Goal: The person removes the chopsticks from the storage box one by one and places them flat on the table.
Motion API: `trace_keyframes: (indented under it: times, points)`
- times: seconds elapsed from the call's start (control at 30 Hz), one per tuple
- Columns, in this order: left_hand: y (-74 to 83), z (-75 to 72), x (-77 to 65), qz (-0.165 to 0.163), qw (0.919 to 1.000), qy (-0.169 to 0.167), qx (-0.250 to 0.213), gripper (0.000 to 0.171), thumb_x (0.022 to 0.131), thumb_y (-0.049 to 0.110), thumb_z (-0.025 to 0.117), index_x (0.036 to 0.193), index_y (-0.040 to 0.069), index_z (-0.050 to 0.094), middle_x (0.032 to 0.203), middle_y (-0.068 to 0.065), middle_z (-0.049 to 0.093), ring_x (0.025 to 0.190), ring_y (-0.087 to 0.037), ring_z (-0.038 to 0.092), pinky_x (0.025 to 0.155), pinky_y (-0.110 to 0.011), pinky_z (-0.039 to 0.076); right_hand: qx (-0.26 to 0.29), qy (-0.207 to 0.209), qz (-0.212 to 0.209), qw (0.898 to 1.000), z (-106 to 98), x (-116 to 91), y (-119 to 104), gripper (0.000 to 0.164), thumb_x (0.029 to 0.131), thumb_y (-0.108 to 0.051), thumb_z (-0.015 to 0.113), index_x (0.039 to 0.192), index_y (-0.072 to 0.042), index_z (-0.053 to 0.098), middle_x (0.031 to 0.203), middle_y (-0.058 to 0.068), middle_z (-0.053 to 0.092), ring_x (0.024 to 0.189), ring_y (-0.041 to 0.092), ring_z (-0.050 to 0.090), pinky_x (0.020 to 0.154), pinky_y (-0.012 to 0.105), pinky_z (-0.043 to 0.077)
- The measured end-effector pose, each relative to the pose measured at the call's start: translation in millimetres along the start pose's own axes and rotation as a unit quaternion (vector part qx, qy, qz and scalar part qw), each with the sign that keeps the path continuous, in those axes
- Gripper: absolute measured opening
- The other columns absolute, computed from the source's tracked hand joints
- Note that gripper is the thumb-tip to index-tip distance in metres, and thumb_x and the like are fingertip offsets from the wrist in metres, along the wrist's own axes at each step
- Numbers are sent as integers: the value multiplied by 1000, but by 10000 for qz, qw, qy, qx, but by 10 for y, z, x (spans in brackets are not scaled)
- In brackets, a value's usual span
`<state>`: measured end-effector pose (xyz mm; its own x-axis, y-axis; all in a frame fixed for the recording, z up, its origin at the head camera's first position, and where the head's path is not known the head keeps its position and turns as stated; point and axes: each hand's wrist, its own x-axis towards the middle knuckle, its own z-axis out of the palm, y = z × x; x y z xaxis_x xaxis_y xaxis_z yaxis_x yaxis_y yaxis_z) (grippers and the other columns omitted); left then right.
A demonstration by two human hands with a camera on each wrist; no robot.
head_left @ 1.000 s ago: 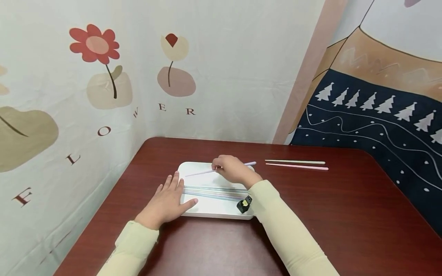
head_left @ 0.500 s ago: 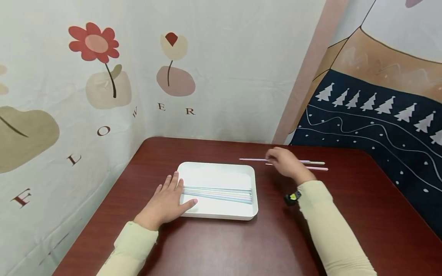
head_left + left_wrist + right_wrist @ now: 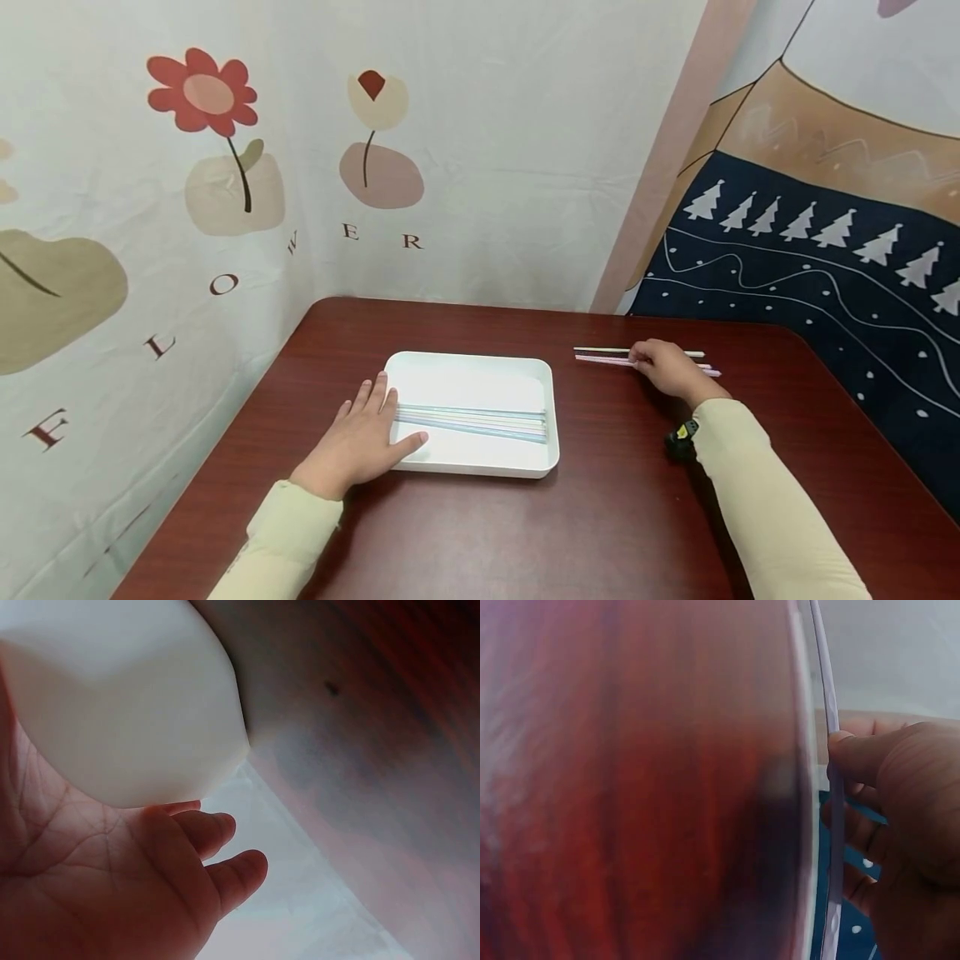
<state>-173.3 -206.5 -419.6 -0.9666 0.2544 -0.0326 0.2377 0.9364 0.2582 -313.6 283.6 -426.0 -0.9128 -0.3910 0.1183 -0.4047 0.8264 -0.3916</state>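
My left hand (image 3: 356,442) lies with straight, spread fingers over the left side of a white tray (image 3: 480,377). In the left wrist view its palm is against the tray's outer wall (image 3: 135,750). Inside the tray several pale chopsticks (image 3: 472,422) lie side by side, their left ends near or behind my fingers. To the right, my right hand (image 3: 671,369) pinches a purple chopstick (image 3: 836,840) between thumb and fingers, low over the table. It is close beside a pink chopstick (image 3: 592,359), partly overlapping it in the head view. A green chopstick (image 3: 600,349) lies just behind, partly covered by the hand.
The dark red wooden table (image 3: 480,533) reaches back to a pale wall cloth (image 3: 495,150) with printed flowers. A navy cloth with white trees (image 3: 810,275) hangs behind the table's right side. A black wrist device (image 3: 681,440) sits at the right cuff.
My right hand has carried the purple chopstick out from above the tray, rightward to the pink and green chopsticks, then lower and nearer the pink one. The left hand has stayed put.
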Motion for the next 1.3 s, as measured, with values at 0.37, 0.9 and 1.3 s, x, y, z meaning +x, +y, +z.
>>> trace_keyframes:
  times: [0.37, 0.9, 1.3]
  points:
    - [17, 2, 14, 10, 10000, -20, 25, 99, 93, 70, 45, 149, -10, 33, 161, -28, 11, 146, -50, 13, 111, -67, 19, -102, 7, -187, 9998, 98, 4, 66, 15, 91, 6, 63, 87, -9, 65, 86, 6, 62, 82, 26, 56, 79, 50, 48]
    - [-1, -12, 9, -16, 10000, -30, 27, 98, 93, 69, 46, 149, -11, 33, 161, -29, 11, 145, -50, 13, 110, -67, 19, -109, 7, -394, 9992, -125, 187, -367, 6, 92, -2, 65, 97, -4, 69, 95, 10, 64, 86, 27, 57, 81, 48, 48]
    - [5, 6, 8, -29, 10000, -48, 26, 99, 93, 70, 45, 149, -10, 33, 161, -28, 11, 146, -50, 13, 111, -67, 19, -88, -526, -1682, 9843, 137, 580, -1753, 13, 96, -13, 66, 106, -11, 73, 101, -2, 65, 88, 13, 60, 80, 34, 52]
